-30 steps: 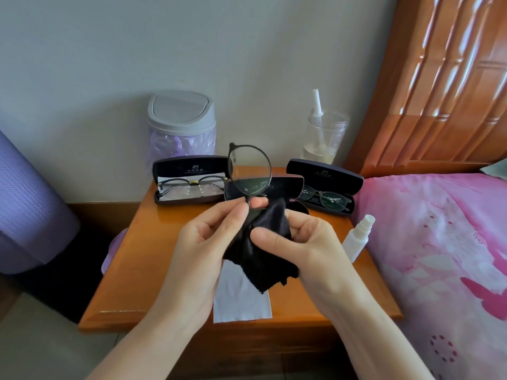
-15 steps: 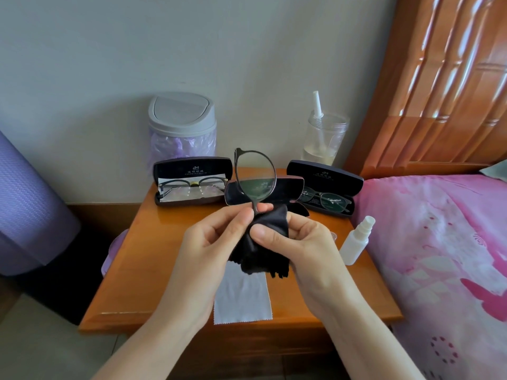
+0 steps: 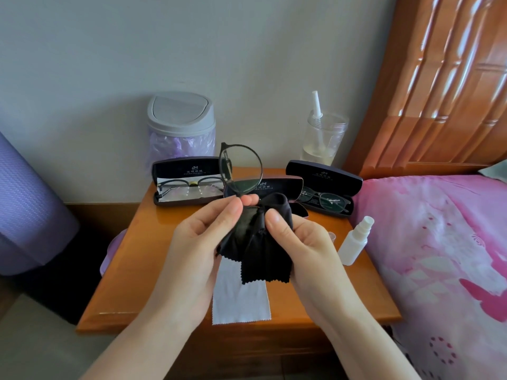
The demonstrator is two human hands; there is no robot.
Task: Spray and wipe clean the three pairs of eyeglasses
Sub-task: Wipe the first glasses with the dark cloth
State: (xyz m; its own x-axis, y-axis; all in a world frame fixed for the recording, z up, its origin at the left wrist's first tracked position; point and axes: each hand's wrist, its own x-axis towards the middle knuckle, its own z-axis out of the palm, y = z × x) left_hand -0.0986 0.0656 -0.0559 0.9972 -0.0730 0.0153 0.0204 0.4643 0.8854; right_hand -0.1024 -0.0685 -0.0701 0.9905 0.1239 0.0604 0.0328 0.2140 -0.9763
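Observation:
Round dark-framed eyeglasses [image 3: 241,168] stand on end above the bedside table, one lens up and the other wrapped in a black cloth [image 3: 260,242]. My left hand [image 3: 203,242] pinches the frame at the bridge. My right hand [image 3: 299,242] presses the black cloth around the lower lens. A second pair of glasses [image 3: 189,185] lies in an open case [image 3: 186,167] at the back left. A third pair of glasses [image 3: 326,200] lies in an open case [image 3: 329,174] at the back right. A small white spray bottle [image 3: 355,241] stands by the table's right edge.
An empty open case [image 3: 274,186] sits behind my hands. A white cloth [image 3: 241,300] lies at the table's [image 3: 142,256] front edge. A lidded bin [image 3: 181,127] and a clear jar [image 3: 323,138] stand against the wall. A pink bed [image 3: 439,242] borders the right, a purple roll [image 3: 27,209] the left.
The glasses have turned slightly in my hands and the upper lens faces me more fully. The black cloth has shifted around the lower lens and hangs lower now.

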